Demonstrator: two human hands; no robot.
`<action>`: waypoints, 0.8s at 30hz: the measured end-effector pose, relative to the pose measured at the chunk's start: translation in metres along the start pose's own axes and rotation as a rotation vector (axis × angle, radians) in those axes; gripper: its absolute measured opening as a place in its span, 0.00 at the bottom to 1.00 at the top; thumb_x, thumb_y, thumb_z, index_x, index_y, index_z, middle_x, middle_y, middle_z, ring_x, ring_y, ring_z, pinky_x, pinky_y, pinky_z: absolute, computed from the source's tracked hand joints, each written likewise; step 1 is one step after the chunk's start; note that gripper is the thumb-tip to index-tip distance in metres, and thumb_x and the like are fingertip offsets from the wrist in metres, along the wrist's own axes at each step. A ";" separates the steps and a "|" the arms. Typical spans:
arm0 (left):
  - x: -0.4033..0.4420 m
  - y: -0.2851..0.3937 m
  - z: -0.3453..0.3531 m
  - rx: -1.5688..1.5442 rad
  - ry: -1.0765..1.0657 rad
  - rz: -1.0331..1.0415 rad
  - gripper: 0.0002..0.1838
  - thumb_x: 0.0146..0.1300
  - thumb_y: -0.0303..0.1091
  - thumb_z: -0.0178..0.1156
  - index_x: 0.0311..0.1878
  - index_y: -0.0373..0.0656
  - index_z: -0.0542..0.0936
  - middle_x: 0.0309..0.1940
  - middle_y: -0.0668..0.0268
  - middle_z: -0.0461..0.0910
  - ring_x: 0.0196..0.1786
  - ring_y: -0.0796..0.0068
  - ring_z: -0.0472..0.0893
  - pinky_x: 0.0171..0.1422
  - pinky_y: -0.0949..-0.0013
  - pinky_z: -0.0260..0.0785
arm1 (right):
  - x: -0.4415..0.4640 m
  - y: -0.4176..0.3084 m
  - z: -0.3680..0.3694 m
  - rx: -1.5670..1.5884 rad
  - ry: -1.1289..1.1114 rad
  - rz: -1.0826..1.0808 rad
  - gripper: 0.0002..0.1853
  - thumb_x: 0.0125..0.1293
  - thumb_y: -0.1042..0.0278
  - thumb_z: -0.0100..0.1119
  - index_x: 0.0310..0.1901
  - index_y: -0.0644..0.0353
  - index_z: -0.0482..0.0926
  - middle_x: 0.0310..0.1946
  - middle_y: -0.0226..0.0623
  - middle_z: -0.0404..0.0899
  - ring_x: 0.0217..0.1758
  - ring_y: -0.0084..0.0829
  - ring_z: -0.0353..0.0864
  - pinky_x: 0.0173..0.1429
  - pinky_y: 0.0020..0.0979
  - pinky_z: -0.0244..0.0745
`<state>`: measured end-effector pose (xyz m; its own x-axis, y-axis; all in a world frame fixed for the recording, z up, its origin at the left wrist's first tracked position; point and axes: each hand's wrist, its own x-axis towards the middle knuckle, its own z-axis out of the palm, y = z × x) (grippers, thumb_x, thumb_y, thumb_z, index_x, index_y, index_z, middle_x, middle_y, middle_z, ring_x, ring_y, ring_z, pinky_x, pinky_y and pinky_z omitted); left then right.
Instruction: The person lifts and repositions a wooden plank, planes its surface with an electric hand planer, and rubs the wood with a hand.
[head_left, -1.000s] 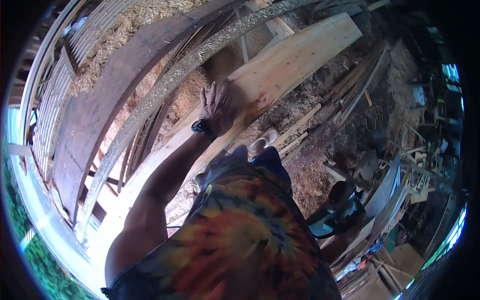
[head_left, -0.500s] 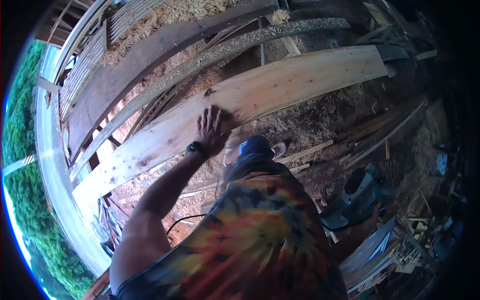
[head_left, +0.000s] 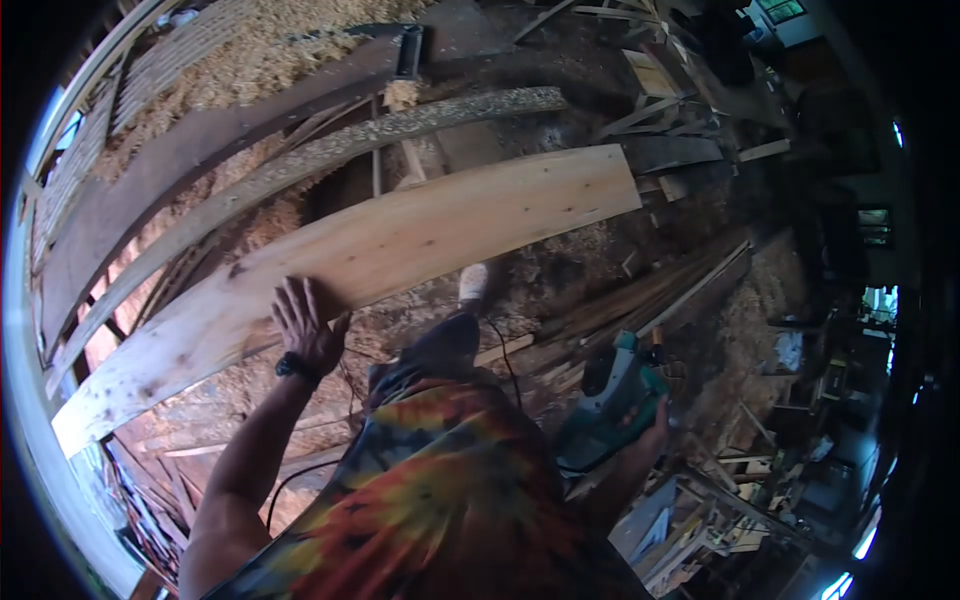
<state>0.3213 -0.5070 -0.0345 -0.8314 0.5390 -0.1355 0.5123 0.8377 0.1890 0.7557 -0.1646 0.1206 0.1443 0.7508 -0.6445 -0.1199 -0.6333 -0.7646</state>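
Note:
My left hand (head_left: pixel 308 330), with a dark watch on its wrist, lies flat with fingers spread on the near edge of a long, wide wooden board (head_left: pixel 430 232). Pale and dotted with several knots, this board runs from lower left to upper right. At my right side, my right hand (head_left: pixel 648 432) is wrapped round the handle of a green electric planer (head_left: pixel 603 400). The planer is held apart from the board. Its underside is hidden from view.
A narrow rough-edged plank (head_left: pixel 300 165) lies beyond the board, with a wide dark beam (head_left: pixel 190 160) farther off. Wood shavings (head_left: pixel 240 75) cover much of the ground. A black cord (head_left: pixel 508 365) runs near my legs. Scrap wood (head_left: pixel 735 490) is heaped at lower right.
The view has swung right, so the board and my left hand appear farther left. My left hand stays flat on the board. The planer in my right hand now shows more clearly.

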 end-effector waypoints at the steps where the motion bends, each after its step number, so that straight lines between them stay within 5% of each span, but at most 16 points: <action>1: 0.011 0.013 0.008 -0.023 0.048 -0.015 0.52 0.70 0.63 0.54 0.82 0.37 0.45 0.82 0.36 0.35 0.82 0.28 0.33 0.81 0.30 0.24 | 0.013 -0.009 0.003 -0.017 -0.026 -0.009 0.22 0.74 0.39 0.55 0.46 0.51 0.78 0.23 0.28 0.74 0.22 0.25 0.73 0.26 0.29 0.70; 3: 0.033 0.040 0.022 0.005 0.096 -0.115 0.51 0.71 0.63 0.52 0.82 0.36 0.45 0.82 0.36 0.35 0.83 0.31 0.33 0.82 0.30 0.22 | 0.040 -0.029 0.015 -0.039 -0.076 -0.030 0.22 0.74 0.38 0.55 0.46 0.51 0.78 0.23 0.28 0.74 0.21 0.25 0.73 0.26 0.29 0.70; 8: 0.094 0.134 0.024 -0.031 0.123 0.016 0.49 0.71 0.59 0.54 0.82 0.37 0.47 0.82 0.38 0.35 0.83 0.32 0.33 0.82 0.32 0.22 | 0.097 -0.099 0.061 -0.168 0.062 -0.107 0.21 0.74 0.42 0.58 0.44 0.55 0.76 0.24 0.30 0.74 0.21 0.27 0.73 0.26 0.31 0.70; 15: 0.162 0.240 0.019 -0.079 0.020 0.102 0.50 0.68 0.59 0.54 0.81 0.34 0.48 0.82 0.40 0.38 0.84 0.33 0.32 0.82 0.31 0.20 | 0.172 -0.186 0.111 -0.272 -0.054 -0.176 0.19 0.75 0.45 0.57 0.44 0.55 0.77 0.22 0.30 0.73 0.20 0.25 0.73 0.24 0.29 0.70; 20: 0.188 0.305 0.021 -0.122 -0.035 -0.018 0.51 0.67 0.63 0.53 0.81 0.34 0.51 0.83 0.45 0.40 0.84 0.38 0.35 0.83 0.33 0.21 | 0.236 -0.247 0.181 -0.410 -0.260 -0.216 0.17 0.76 0.49 0.57 0.48 0.57 0.78 0.21 0.30 0.73 0.18 0.24 0.72 0.22 0.29 0.69; 23: 0.201 0.338 0.028 -0.153 0.026 -0.149 0.49 0.67 0.62 0.53 0.81 0.37 0.52 0.81 0.43 0.48 0.84 0.38 0.39 0.83 0.31 0.22 | 0.275 -0.272 0.238 -0.601 -0.387 -0.261 0.14 0.74 0.55 0.60 0.48 0.57 0.77 0.21 0.30 0.73 0.17 0.24 0.73 0.20 0.29 0.70; 24: 0.207 0.347 0.033 -0.133 0.189 -0.198 0.40 0.67 0.58 0.57 0.73 0.38 0.65 0.71 0.44 0.62 0.79 0.39 0.52 0.82 0.30 0.28 | 0.292 -0.278 0.261 -0.665 -0.443 -0.276 0.13 0.74 0.57 0.62 0.49 0.58 0.76 0.21 0.30 0.73 0.17 0.25 0.73 0.20 0.29 0.70</action>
<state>0.3341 -0.1017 -0.0287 -0.9440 0.3299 -0.0017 0.3137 0.8993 0.3046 0.5752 0.2800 0.1445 -0.3315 0.8111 -0.4819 0.4864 -0.2907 -0.8240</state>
